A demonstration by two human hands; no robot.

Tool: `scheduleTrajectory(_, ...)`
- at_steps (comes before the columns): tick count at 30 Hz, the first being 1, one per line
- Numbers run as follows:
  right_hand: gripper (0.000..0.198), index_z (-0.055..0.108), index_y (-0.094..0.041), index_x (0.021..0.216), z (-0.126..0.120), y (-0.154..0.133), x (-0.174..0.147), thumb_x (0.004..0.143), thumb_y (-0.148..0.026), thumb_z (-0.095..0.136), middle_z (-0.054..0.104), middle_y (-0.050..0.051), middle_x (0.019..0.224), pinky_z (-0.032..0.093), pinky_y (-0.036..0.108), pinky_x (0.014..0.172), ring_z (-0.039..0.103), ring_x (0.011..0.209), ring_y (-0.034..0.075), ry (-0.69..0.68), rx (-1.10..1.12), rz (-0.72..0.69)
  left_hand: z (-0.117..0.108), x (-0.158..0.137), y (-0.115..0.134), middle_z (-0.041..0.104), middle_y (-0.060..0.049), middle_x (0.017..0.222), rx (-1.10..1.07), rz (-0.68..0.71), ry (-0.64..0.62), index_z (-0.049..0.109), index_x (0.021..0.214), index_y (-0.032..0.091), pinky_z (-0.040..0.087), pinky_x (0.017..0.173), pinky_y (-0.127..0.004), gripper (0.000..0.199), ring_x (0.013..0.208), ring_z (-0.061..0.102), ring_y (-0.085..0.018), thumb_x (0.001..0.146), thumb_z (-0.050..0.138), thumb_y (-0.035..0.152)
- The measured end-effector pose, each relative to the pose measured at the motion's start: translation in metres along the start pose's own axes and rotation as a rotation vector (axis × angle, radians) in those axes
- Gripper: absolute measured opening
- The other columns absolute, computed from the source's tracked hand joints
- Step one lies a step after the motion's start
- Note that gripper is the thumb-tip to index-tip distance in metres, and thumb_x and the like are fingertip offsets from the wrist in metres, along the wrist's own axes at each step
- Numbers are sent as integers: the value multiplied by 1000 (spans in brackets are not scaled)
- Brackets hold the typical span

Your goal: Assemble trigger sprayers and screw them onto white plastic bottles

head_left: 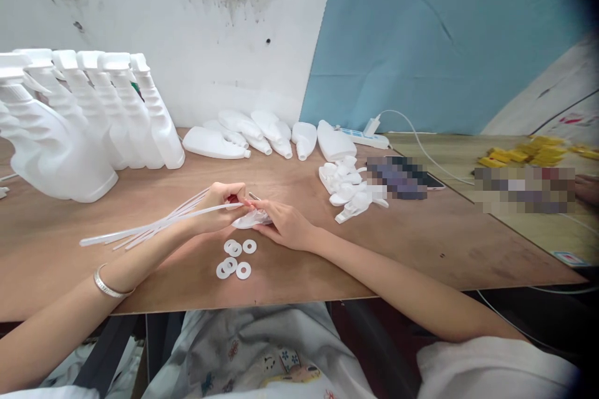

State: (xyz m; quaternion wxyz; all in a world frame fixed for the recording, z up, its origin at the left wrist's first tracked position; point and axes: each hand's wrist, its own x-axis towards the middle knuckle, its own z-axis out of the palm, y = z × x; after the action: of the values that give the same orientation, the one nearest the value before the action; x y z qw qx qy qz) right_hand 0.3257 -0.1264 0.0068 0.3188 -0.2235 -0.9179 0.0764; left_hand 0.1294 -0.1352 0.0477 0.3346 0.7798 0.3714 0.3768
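My left hand [219,206] is closed, pinching one end of a thin white plastic tube [154,224] that runs back to the left over my forearm. My right hand [287,224] is closed around a white spray trigger head [253,219], partly hidden by the fingers. Both sets of fingertips meet where the tube's end reaches the spray head; whether it sits inside cannot be made out. Several more loose tubes [175,207] lie on the table behind my left wrist. Just in front of my hands are several flat white ring washers [243,270], some overlapping.
Assembled white spray bottles [161,118] stand in a row at the left. Several bottles without heads [215,142] lie along the wall. Loose spray heads [358,199] are piled right of my hands, near a power strip [365,137]. Yellow pieces [528,153] lie farther right.
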Motion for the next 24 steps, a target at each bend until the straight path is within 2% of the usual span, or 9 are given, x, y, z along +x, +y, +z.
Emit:
scheduleTrajectory(5,37,39,-17,119,-1,0,1,84,-26,50,61,10,110,49,33,79,59,99,21,1,-4,-18,0,0,-8,46,3,55,-5,60,30,45,59,15,30,47,-20,27,51,39,-7,73,63,30)
scheduleTrajectory(11,34,40,-17,117,-3,0,2,85,-27,49,63,9,102,50,32,75,62,89,20,-26,6,-8,8,-6,-14,48,2,61,-56,32,141,51,69,15,32,51,-22,22,55,41,-8,75,63,32)
scheduleTrajectory(18,39,38,-18,121,-3,1,1,85,-28,49,60,11,111,49,36,80,60,97,22,-9,-8,1,13,-9,-8,50,2,67,-21,-61,79,53,81,16,34,49,-21,23,54,40,-8,75,61,37)
scheduleTrajectory(24,40,36,-20,120,-4,1,1,82,-23,50,59,9,107,48,34,79,59,92,20,54,4,86,14,-8,-17,51,0,80,121,-36,118,52,92,18,39,54,-22,30,61,44,-9,71,64,35)
